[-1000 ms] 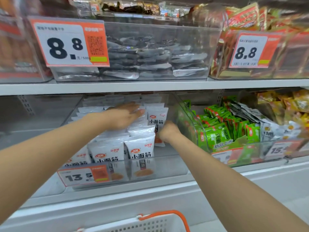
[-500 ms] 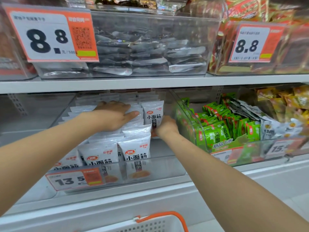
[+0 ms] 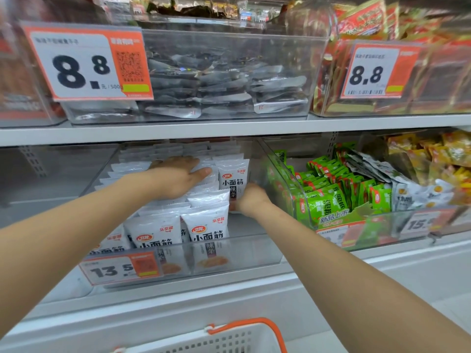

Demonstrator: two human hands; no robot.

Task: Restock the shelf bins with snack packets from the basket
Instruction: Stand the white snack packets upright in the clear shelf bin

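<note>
"小面筋" packets [image 3: 206,235], "13.5" tag [image 3: 119,270]

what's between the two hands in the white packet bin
In the head view, one upright white packet stands between them: the left hand lies flat on the packet rows to its left, and the right hand is at its lower right edge.

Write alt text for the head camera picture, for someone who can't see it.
Both bare hands reach into a clear shelf bin of white snack packets: the left hand lies flat on the rows, the right hand has a grip on an upright packet. A bin of green packets sits to the right, and a white basket shows below.
</note>
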